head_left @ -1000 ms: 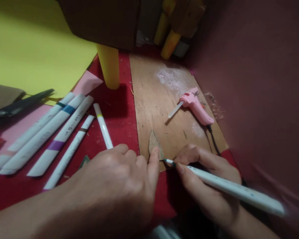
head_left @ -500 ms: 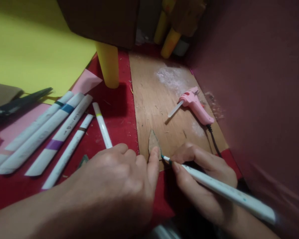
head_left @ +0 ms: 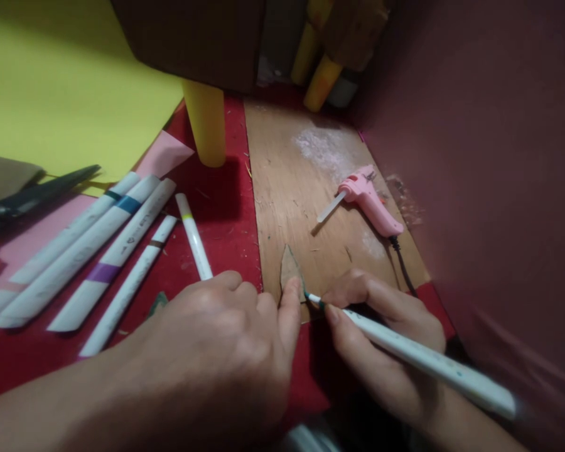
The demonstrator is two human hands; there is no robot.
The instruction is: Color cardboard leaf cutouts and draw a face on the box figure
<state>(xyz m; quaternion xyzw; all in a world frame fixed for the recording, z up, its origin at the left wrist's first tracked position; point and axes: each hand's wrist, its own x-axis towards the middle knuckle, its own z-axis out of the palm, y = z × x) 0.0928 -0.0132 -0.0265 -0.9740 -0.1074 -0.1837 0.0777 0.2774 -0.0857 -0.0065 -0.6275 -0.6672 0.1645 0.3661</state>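
A small leaf-shaped cardboard piece (head_left: 290, 263) with a dark green edge lies on the wooden board. My left hand (head_left: 235, 339) is closed, its other fingers curled under, and one fingertip presses the piece down from above. In my right hand (head_left: 381, 320) is a white marker (head_left: 428, 364), pinched close to its nib. The green nib touches the right edge of the piece. Partly behind my left wrist, a second small green-edged piece (head_left: 159, 304) rests on the red cloth. What lies under my left palm is hidden.
Several white markers (head_left: 117, 251) lie at left beside black-handled scissors (head_left: 37, 194) and a yellow sheet (head_left: 75, 94). A pink glue gun (head_left: 370, 204) rests on the wooden board (head_left: 282, 163). A yellow cylinder (head_left: 207, 125) stands under a dark box (head_left: 193, 37). A pinkish wall (head_left: 489, 157) borders the right.
The marker's rear end and my right hand have shifted very slightly left, the nib staying against the piece's edge. My left hand has not visibly moved.
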